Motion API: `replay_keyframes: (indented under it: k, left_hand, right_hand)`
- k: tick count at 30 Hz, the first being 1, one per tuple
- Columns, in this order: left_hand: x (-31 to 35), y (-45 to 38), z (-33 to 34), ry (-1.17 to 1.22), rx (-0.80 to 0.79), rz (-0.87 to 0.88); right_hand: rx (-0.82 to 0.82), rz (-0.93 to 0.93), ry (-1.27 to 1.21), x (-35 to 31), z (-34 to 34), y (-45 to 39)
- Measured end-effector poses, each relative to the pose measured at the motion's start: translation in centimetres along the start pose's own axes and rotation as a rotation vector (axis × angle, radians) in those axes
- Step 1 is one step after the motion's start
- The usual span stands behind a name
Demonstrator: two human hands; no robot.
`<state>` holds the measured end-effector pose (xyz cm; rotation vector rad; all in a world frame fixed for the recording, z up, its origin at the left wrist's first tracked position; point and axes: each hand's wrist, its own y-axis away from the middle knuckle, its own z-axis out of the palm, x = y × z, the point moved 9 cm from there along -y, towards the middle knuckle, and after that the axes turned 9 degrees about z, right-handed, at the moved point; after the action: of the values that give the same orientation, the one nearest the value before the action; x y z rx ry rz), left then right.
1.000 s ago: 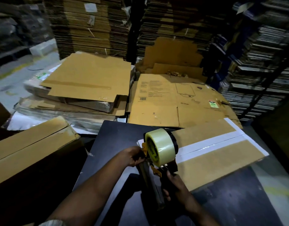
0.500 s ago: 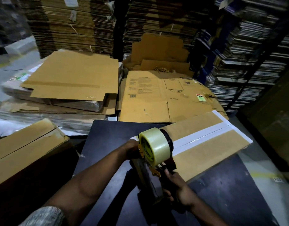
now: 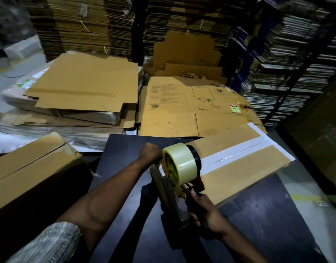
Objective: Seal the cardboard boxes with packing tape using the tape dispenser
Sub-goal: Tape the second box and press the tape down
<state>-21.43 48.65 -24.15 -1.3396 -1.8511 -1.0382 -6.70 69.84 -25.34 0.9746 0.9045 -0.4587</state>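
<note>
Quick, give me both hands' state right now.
Left hand: fingers curled at the near end of the cardboard box; grip hidden, cannot be told.
Right hand: closed, gripping the tape dispenser handle.

At seven o'clock, a mottled grey-and-white sleeve ends above the left elbow; both forearms are bare.

A flat cardboard box lies on the table, running off toward the far right. The tape dispenser sits at its near end, the left hand just left of it, apparently touching the box end, the right hand nearer on its handle. Another box stands left of the table; flattened cartons lie behind.
</note>
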Motion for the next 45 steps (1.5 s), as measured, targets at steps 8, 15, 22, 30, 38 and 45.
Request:
replay_keyframes:
  k: [8,15,22,30,38,45]
  left_hand:
    - [-0.5,-0.2,-1.6,-0.209,0.075,0.051]
    - [-1.4,-1.2,-2.5,-0.173,0.118,0.06]
    - [-2.2,-1.0,-4.3,-0.158,0.261,0.094]
    - [-3.1,-1.9,-3.9,-0.204,0.21,0.1]
    - [-4.3,-2.7,-2.6,-0.102,0.16,0.094]
    - [-5.8,-3.6,-2.6,-0.133,0.213,0.174]
  right_hand:
    - [0.081,0.051,0.044,1.4,-0.4,-1.5]
    - [0.116,0.112,0.058,1.3,-0.3,-3.1]
    - [0.188,0.22,0.03,0.6,0.3,-4.4]
    - [0.147,0.215,0.076,0.7,0.8,-4.7]
    - [0.116,0.171,0.066,0.4,1.1,-4.6]
    - [0.118,0.145,0.15,0.1,0.8,-4.8]
